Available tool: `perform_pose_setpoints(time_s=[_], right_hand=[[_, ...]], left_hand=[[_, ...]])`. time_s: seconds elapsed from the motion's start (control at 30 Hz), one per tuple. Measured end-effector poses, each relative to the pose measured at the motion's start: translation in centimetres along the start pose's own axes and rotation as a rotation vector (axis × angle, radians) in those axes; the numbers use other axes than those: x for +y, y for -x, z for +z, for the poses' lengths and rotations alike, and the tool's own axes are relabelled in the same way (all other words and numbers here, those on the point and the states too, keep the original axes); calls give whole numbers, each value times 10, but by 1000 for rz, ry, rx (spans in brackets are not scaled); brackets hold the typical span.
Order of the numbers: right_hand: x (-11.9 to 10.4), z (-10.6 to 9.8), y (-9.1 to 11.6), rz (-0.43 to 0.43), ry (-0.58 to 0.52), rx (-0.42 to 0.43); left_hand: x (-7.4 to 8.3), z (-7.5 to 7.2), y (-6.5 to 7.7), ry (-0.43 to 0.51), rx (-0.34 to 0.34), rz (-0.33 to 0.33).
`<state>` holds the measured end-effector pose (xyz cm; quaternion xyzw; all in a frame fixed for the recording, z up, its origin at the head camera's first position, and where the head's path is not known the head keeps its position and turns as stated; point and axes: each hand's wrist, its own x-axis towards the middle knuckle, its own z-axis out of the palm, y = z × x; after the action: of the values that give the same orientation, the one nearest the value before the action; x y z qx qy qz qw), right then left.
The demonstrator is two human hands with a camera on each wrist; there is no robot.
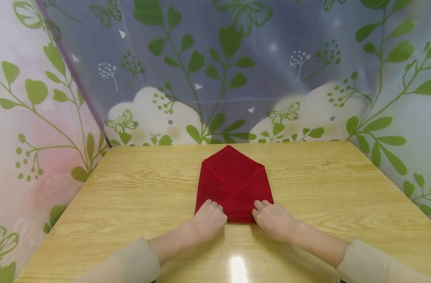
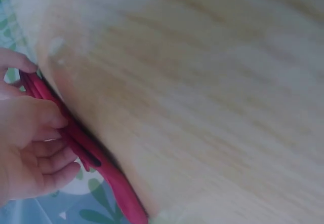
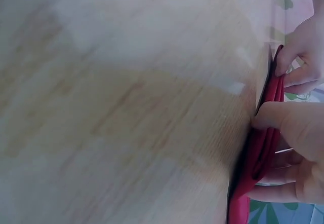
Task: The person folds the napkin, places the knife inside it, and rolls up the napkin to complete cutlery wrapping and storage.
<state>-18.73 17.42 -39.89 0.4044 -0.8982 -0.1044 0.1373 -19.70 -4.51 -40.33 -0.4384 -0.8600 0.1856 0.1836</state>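
Note:
A red cloth (image 1: 236, 177), folded into an envelope shape with a pointed far end, lies on the wooden table. Crossing seams form a V on its upper face. My left hand (image 1: 211, 220) grips the near left corner. At the near right corner my right hand (image 1: 273, 221) holds the cloth in the same way. In the left wrist view, the thumb presses the layered edge of the cloth (image 2: 121, 191) and the fingers curl over its top. The right wrist view shows my right hand (image 3: 304, 143) with the thumb at the near edge and the fingers on the other side.
The light wood-grain table (image 1: 137, 181) stretches out on both sides of the cloth. A printed curtain (image 1: 208, 78) with green leaves and butterflies hangs behind it and along both sides. A bright glare spot shows at the table's front.

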Motion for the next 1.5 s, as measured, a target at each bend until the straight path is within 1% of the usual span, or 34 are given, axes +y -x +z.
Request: perform_pose_setpoints(time_s=[0.1, 0.2, 0.23, 0.3, 0.4, 0.47, 0.53, 0.6, 0.7, 0.8, 0.93, 1.0, 1.13, 1.27, 1.37, 1.43, 1.5], right_hand=[[-3, 4, 2, -4, 45, 60], [-4, 10, 4, -27, 120, 134], [-5, 12, 5, -33, 131, 148], [-4, 13, 6, -38, 122, 164], [-1, 12, 7, -37, 75, 158], [1, 9, 7, -37, 43, 141], [4, 6, 6, -37, 29, 125], [7, 5, 4, -41, 16, 105], [14, 3, 1, -41, -18, 62], [21, 0, -3, -37, -116, 5], [30, -3, -8, -9, -285, -90], [34, -3, -11, 13, -351, -138], [42, -5, -17, 48, -464, -208], [50, -6, -22, 99, -577, -262], [52, -5, -25, 143, -605, -286], [53, -4, -27, 168, -615, -285], [54, -2, -27, 181, -622, -272]], left_hand=[[-2, -1, 0, 52, -39, -10], [-3, -2, 1, 92, -62, -10], [-4, -3, 1, 106, -66, -10], [-5, -3, 3, 132, -61, -17], [-7, -3, 5, 208, -56, -55], [-10, -2, 6, 284, -36, -87], [-14, -2, 7, 356, -13, -103], [-17, -2, 7, 414, 15, -104], [-21, -4, 5, 475, 21, -97], [-25, -4, 2, 535, -14, -129], [-32, -2, -4, 631, -93, -206], [-34, -2, -6, 674, -135, -247], [-36, -5, -8, 696, -198, -320], [-32, -5, -10, 641, -212, -376], [-27, -4, -10, 572, -168, -407], [-25, -3, -10, 532, -136, -425], [-23, -2, -10, 515, -105, -444]])
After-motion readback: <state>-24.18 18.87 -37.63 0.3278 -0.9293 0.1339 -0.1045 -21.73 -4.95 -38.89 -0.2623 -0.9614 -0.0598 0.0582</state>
